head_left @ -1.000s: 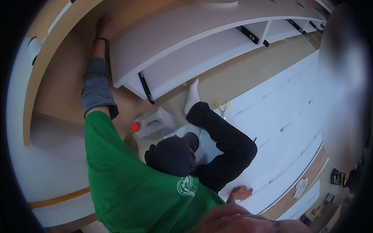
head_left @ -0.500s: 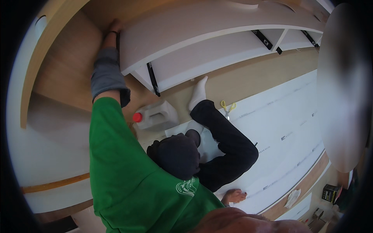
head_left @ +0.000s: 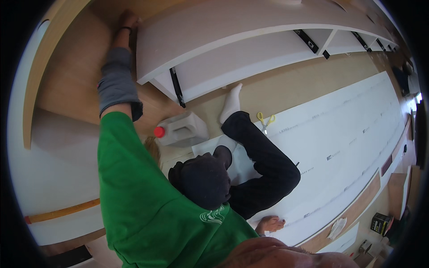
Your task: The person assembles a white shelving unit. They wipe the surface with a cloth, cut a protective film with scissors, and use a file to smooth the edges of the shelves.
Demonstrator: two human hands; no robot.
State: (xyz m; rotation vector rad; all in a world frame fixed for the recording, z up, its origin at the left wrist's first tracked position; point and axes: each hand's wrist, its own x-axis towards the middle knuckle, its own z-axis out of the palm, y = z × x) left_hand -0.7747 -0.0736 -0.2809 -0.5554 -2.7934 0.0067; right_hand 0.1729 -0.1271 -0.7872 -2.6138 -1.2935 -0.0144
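Note:
My left arm, in a grey cuff and green sleeve, stretches up into a wooden cabinet corner. My left hand (head_left: 128, 20) is at the end edge of a long white panel (head_left: 178, 47); it is dim, and its fingers do not show clearly. Lower down, my right hand (head_left: 271, 223) rests beside my folded leg on a white sheet (head_left: 339, 138) with faint printed rows. Its fingers are extended, slightly bent, and nothing shows in them.
A translucent jug (head_left: 183, 129) with a red cap stands by my legs. Yellow-handled scissors (head_left: 266, 119) lie at the sheet's edge. Black drawer runners (head_left: 177, 87) are fixed under the white panel. A crumpled white cloth (head_left: 337, 228) and a dark box (head_left: 380, 222) lie at lower right.
The large pale blurred shape at the right edge is gone, uncovering more of the sheet and cabinet. My left arm appears slightly farther left; my right hand stays in place.

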